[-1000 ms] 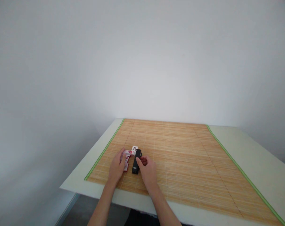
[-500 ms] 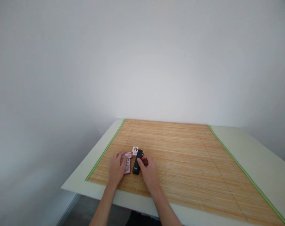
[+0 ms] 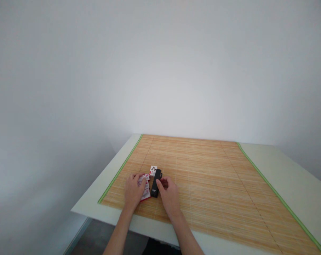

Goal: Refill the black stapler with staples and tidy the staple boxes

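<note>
Under the fingers of my left hand are several small red-and-white boxes, lined up one behind another. The hand is curled over their left side and hides part of them. Just to their right lies a long black stapler with white lettering at its near end. My right hand has its thumb on the stapler's right side, with the other fingers curled in. Beyond the boxes, by the stapler's far end, is another small white box with a dark picture and red marking.
A bamboo mat with green edging covers most of the white table. White walls stand behind and to the left. The table's front edge runs beneath my forearms, and dark floor shows below.
The red-and-white boxes under my left hand have turned a little, their near end swinging right toward the stapler. My right hand stays at the stapler. The view has shifted slightly.
</note>
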The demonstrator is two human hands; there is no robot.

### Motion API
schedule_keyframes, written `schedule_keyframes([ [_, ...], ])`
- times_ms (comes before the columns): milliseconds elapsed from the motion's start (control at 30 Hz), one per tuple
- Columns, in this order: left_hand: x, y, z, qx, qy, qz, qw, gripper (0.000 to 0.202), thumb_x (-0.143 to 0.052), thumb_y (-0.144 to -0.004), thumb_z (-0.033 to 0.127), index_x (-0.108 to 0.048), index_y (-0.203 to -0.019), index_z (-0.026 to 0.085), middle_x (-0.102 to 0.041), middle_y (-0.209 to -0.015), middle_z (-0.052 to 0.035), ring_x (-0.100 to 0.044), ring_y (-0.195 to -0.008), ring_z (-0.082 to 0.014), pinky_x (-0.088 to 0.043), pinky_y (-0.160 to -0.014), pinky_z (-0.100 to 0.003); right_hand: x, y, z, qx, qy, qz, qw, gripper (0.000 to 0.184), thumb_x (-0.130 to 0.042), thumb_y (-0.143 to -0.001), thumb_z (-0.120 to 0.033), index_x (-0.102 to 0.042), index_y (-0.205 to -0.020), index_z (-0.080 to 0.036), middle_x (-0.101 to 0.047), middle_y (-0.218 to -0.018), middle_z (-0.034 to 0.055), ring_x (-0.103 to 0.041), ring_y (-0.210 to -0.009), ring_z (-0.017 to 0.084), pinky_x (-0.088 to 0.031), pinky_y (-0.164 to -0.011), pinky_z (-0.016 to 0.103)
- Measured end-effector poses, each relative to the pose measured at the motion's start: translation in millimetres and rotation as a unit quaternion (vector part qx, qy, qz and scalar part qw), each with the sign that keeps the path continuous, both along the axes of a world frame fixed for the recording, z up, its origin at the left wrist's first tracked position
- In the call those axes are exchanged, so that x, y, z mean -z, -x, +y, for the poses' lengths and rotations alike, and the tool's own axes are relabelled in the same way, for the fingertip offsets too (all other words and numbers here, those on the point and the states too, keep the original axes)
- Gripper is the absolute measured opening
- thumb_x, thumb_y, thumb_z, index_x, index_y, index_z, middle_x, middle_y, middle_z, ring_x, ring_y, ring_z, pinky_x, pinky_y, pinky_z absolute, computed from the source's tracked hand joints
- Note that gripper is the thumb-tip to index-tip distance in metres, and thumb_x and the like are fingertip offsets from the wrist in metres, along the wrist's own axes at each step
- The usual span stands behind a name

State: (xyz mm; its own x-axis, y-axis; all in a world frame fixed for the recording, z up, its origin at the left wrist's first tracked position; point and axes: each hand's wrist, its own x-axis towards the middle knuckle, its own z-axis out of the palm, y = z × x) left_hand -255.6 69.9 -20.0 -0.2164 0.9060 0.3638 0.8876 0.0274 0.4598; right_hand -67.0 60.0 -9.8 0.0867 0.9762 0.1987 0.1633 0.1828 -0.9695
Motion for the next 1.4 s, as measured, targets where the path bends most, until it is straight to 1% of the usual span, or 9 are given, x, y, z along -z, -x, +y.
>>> schedule_keyframes([
  [333, 0.5, 0, 2, 0.034, 0.012, -0.006, 0.999, 0.029, -0.054, -0.095, 0.033, -0.07, -0.119, 0.029, -0.063, -0.112, -0.0063, -0.058, -0.107, -0.0272, -0.046, -0.095, -0.042, 2.4, 1, 0, 0.006, 0.0, 0.004, 1.0, 0.028, -0.062, -0.094, -0.048, -0.069, -0.09, -0.021, -0.073, -0.084, 0.0047, -0.067, -0.073, 0.021, -0.051, -0.068, 0.031],
  [800, 0.0, -3, 2, 0.036, 0.015, -0.026, 0.999, 0.03, -0.053, -0.094, 0.033, -0.07, -0.118, 0.026, -0.064, -0.111, -0.0068, -0.058, -0.109, -0.0277, -0.046, -0.098, -0.044, -1.9, 1, 2, -0.014, 0.002, 0.026, 1.0, 0.03, -0.062, -0.092, -0.049, -0.072, -0.097, -0.02, -0.076, -0.092, 0.0063, -0.07, -0.08, 0.022, -0.055, -0.077, 0.033],
  [900, -6.1, 0, 1, 0.032, 0.003, -0.045, 0.998, 0.03, -0.052, -0.095, 0.034, -0.071, -0.117, 0.025, -0.064, -0.11, -0.0066, -0.059, -0.109, -0.0277, -0.047, -0.099, -0.045, -5.5, -5, -1, -0.016, 0.006, 0.035, 0.999, 0.033, -0.06, -0.094, -0.05, -0.071, -0.101, -0.02, -0.076, -0.097, 0.0077, -0.071, -0.085, 0.023, -0.056, -0.08, 0.034],
  [1000, -21.3, -3, -11, -0.006, -0.053, -0.064, 0.996, 0.031, -0.048, -0.097, 0.036, -0.069, -0.117, 0.024, -0.063, -0.117, -0.0087, -0.057, -0.115, -0.0295, -0.046, -0.104, -0.048, -6.5, -33, -10, 0.009, 0.001, 0.025, 1.0, 0.038, -0.052, -0.098, -0.051, -0.07, -0.111, -0.02, -0.075, -0.107, 0.0104, -0.071, -0.095, 0.024, -0.056, -0.085, 0.036],
  [1100, -38.3, -34, -37, -0.018, -0.115, -0.07, 0.991, 0.034, -0.044, -0.1, 0.036, -0.065, -0.124, 0.024, -0.061, -0.126, -0.0108, -0.054, -0.124, -0.0316, -0.041, -0.111, -0.052, -2.5, -79, -22, 0.046, -0.011, -0.039, 0.998, 0.041, -0.048, -0.1, -0.052, -0.069, -0.116, -0.02, -0.073, -0.113, 0.0125, -0.069, -0.102, 0.026, -0.056, -0.092, 0.04],
  [1133, -42.1, -52, -46, 0.015, -0.117, -0.076, 0.99, 0.034, -0.044, -0.101, 0.036, -0.065, -0.125, 0.024, -0.061, -0.128, -0.0108, -0.054, -0.125, -0.0314, -0.042, -0.112, -0.052, -0.5, -96, -27, 0.054, -0.021, -0.077, 0.995, 0.041, -0.047, -0.101, -0.051, -0.069, -0.117, -0.02, -0.073, -0.116, 0.0129, -0.069, -0.106, 0.026, -0.054, -0.096, 0.042],
  [1200, -44.8, -93, -60, 0.14, -0.073, -0.075, 0.985, 0.033, -0.043, -0.101, 0.033, -0.065, -0.126, 0.027, -0.063, -0.129, -0.01, -0.056, -0.126, -0.0308, -0.043, -0.112, -0.051, 3.7, -126, -35, 0.057, -0.046, -0.165, 0.984, 0.043, -0.046, -0.101, -0.05, -0.068, -0.124, -0.022, -0.07, -0.126, 0.0134, -0.065, -0.117, 0.028, -0.049, -0.105, 0.046],
  [1267, -40.3, -133, -64, 0.256, -0.015, -0.049, 0.965, 0.037, -0.042, -0.101, 0.031, -0.063, -0.132, 0.03, -0.063, -0.132, -0.0093, -0.057, -0.127, -0.0303, -0.046, -0.111, -0.051, 7.4, -148, -42, 0.046, -0.062, -0.255, 0.964, 0.047, -0.046, -0.1, -0.047, -0.063, -0.136, -0.023, -0.064, -0.139, 0.0124, -0.056, -0.132, 0.029, -0.043, -0.114, 0.048],
  [1400, -19.1, -176, -51, 0.316, -0.001, 0.006, 0.949, 0.047, -0.042, -0.1, 0.028, -0.051, -0.147, 0.026, -0.051, -0.152, -0.0082, -0.046, -0.142, -0.0278, -0.04, -0.119, -0.052, 11.3, -167, -54, 0.019, -0.053, -0.413, 0.909, 0.054, -0.043, -0.101, -0.043, -0.047, -0.153, -0.029, -0.048, -0.157, 0.0046, -0.035, -0.15, 0.028, -0.024, -0.125, 0.054],
])
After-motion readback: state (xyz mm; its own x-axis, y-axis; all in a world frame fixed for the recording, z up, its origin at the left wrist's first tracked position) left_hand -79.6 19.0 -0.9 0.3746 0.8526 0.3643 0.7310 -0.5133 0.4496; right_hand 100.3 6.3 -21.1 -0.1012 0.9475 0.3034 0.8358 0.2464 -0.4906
